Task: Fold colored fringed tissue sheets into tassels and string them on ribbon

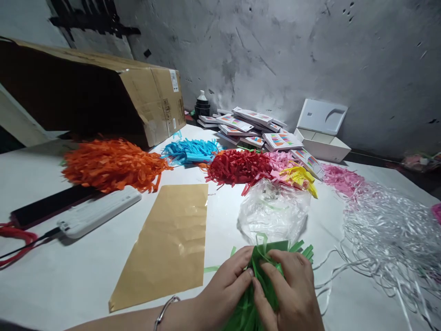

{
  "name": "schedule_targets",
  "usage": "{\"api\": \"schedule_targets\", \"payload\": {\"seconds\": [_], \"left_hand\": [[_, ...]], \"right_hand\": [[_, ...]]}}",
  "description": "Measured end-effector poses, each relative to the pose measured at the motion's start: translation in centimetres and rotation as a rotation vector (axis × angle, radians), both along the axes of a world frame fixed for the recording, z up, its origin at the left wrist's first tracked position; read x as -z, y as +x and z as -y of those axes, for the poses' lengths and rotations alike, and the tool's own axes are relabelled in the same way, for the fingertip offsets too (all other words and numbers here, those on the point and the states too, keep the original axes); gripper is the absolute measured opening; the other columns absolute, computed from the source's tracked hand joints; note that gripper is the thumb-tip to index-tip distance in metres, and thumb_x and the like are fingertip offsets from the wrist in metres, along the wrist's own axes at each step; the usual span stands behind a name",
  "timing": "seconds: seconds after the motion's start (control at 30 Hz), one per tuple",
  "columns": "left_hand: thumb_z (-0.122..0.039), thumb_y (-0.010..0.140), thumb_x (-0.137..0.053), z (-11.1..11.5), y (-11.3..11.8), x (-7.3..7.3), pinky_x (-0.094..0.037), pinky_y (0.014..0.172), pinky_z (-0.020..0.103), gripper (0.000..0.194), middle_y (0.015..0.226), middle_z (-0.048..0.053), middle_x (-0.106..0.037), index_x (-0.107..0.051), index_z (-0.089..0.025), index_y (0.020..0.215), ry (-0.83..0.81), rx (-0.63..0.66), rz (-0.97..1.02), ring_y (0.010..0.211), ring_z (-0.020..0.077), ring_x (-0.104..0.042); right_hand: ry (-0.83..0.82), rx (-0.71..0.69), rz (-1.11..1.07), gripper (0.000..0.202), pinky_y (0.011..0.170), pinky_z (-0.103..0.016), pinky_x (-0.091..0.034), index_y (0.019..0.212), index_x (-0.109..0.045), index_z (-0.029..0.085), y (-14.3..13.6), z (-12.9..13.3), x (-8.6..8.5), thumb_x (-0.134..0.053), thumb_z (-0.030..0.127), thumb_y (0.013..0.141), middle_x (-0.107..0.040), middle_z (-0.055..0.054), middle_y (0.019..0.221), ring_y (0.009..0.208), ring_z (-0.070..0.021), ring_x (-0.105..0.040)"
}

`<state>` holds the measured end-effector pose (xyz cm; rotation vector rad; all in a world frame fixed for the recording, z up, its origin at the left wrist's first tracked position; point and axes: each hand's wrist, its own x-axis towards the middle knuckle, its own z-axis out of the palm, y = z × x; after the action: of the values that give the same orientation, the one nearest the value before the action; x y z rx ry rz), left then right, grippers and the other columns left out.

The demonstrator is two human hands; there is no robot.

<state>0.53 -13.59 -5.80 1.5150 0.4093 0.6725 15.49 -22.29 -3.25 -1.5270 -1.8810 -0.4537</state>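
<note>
Both hands hold a bundle of green tissue-paper fringe [253, 301] at the bottom centre, its cut strips poking out past the fingers. My left hand [229, 280], with a silver bracelet on the wrist, pinches the bundle from the left side. On the right, my right hand [289, 285] has its thumb and fingers closed on the same paper. Part of the bundle is hidden behind the hands. Just beyond them lies a crumpled clear plastic bag [272, 216]. A flat sheet of brown paper [172, 239] rests left of the hands.
Orange fringe [110, 163], blue fringe [191, 151], red fringe [239, 166] and yellow fringe [299, 177] lie across the table. Silvery string [386, 230] spreads on the right. A cardboard box [151, 99], stacked packets [237, 124], a white box [324, 145] and a white power bank [99, 211] stand around.
</note>
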Motion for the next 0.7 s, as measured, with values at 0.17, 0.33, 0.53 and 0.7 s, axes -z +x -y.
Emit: {"api": "schedule_targets", "payload": {"seconds": [0.17,0.33,0.53,0.7], "left_hand": [[-0.019,0.096,-0.05,0.3,-0.2,-0.5,-0.039,0.11,0.041,0.036,0.129,0.007,-0.064,-0.067,-0.025,0.128,0.006,0.013,-0.012,0.122,0.0259,-0.054],[-0.018,0.094,-0.053,0.4,-0.3,-0.1,-0.034,0.115,0.042,0.04,0.135,0.006,-0.062,-0.065,-0.027,0.131,-0.05,0.006,-0.011,0.129,0.0263,-0.051],[-0.028,0.091,-0.059,-0.1,-0.1,0.8,-0.037,0.111,0.045,0.037,0.133,0.008,-0.062,-0.068,-0.024,0.127,-0.103,0.051,0.058,0.127,0.0297,-0.052],[-0.039,0.098,-0.053,-0.6,0.1,0.2,-0.045,0.099,0.039,0.03,0.114,0.008,-0.068,-0.071,-0.021,0.114,0.019,0.04,0.025,0.11,0.0267,-0.06]], "right_hand": [[-0.017,-0.033,-0.048,0.016,0.091,-0.039,-0.04,0.098,-0.063,0.021,0.2,0.1,0.6,-0.058,0.008,0.09,-0.063,-0.004,0.095,0.088,-0.019,-0.061],[-0.204,-0.044,-0.326,0.014,0.081,-0.03,-0.048,0.08,-0.059,0.023,1.0,0.4,0.9,-0.062,0.017,0.092,-0.063,-0.002,0.091,0.091,-0.0189,-0.062],[-0.338,-0.08,-0.59,0.026,0.067,-0.024,-0.048,0.069,-0.053,0.022,0.9,-0.2,0.1,-0.066,0.025,0.091,-0.06,0.003,0.077,0.075,-0.0148,-0.063],[-0.334,-0.143,-0.474,0.017,0.074,-0.025,-0.048,0.077,-0.058,0.024,1.0,-0.1,0.0,-0.063,0.023,0.093,-0.064,0.002,0.082,0.084,-0.0159,-0.063]]}}
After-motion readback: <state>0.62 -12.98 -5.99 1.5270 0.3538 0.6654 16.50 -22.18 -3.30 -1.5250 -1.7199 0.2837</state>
